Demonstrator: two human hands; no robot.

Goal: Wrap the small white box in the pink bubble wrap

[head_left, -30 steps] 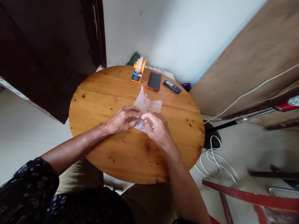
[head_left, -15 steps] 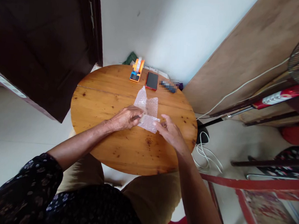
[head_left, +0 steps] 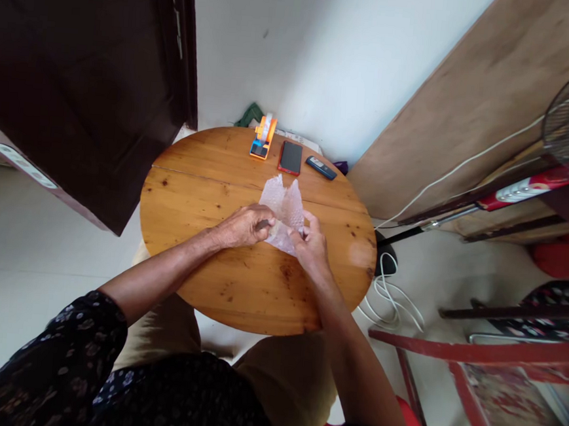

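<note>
A piece of clear bubble wrap [head_left: 289, 205] lies folded near the middle of the round wooden table [head_left: 206, 200], its two far corners sticking up. My left hand [head_left: 251, 225] is closed on the wrap's left edge, thumb against the fingers. On the right edge, my right hand [head_left: 313, 243] pinches the wrap between thumb and fingers. Something flat may lie inside the fold between my hands, but I cannot make it out.
Beyond the wrap stand an orange and blue tape dispenser [head_left: 263, 136], a dark phone with a red edge [head_left: 290, 158] and a dark handset [head_left: 321, 168]. A wall rises behind the table. White cable [head_left: 387, 290] lies on the floor at right, near a red wooden frame [head_left: 475, 349].
My right hand has moved left and in, from loose fingers at the wrap's edge to a pinch on it. The wrap's right side has folded upward. My left hand keeps its hold.
</note>
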